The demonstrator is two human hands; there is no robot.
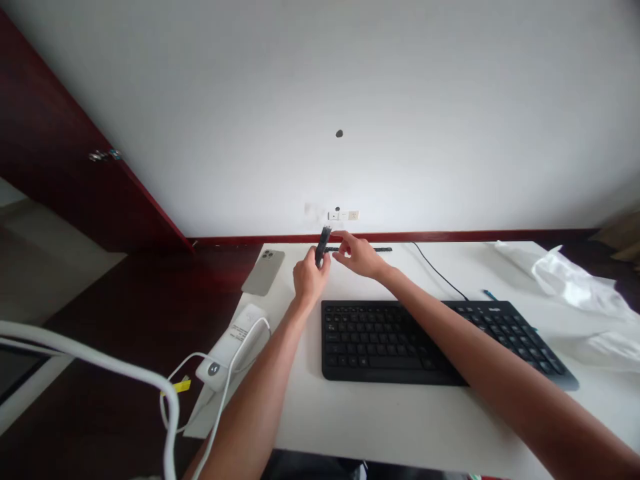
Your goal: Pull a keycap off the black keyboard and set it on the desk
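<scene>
My left hand [310, 279] is closed around a small black brush [323, 245], held upright with its bristly end on top. My right hand [361, 257] is beside it with the index finger stretched toward the bristles and the thumb apart. Whether that fingertip touches the brush I cannot tell. Behind my hands a thin black strip [384, 249] lies along the far edge of the white table [400, 420]; the right hand hides part of it. A black keyboard [380, 340] lies below my right forearm, which covers some of its keys.
To the left are a phone [263, 272] lying camera side up and a white power strip [233, 347] with white cables. A black cord [440, 273] runs behind the keyboard. Clear plastic wrapping [575, 283] lies on the right. A wall [250, 133] stands beyond the table.
</scene>
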